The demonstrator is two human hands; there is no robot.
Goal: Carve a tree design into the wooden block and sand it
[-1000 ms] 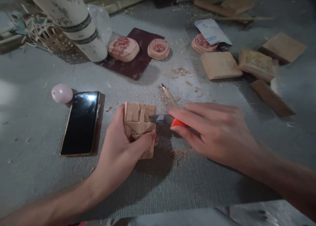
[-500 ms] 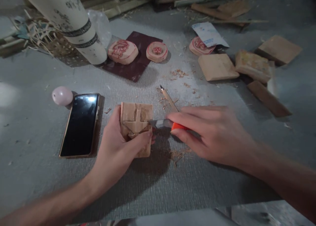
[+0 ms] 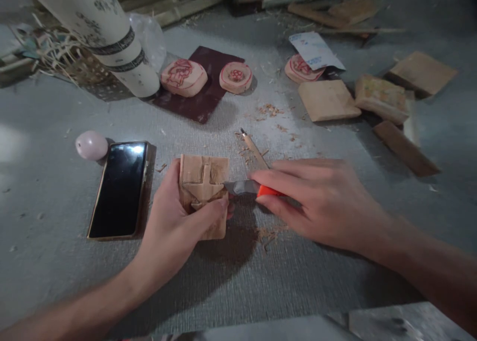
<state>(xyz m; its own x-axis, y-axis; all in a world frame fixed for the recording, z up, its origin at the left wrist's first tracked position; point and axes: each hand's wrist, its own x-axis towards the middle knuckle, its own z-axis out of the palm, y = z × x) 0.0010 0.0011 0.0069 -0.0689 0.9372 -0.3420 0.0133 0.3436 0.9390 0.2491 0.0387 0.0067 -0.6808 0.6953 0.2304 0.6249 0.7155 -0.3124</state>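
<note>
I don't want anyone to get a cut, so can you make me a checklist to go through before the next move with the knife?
1. Carved wooden block held: ok, the left hand grips it.
2. Orange-handled knife gripped: ok, it is in the right hand.
3. Left thumb well away from the blade: not ok, the blade's tip end is close to it, at the block's right edge.
4. Blade touching the wood: cannot tell, the tip is blurred.
5. Wood shavings cleared: not ok, some lie near the hands.
</note>
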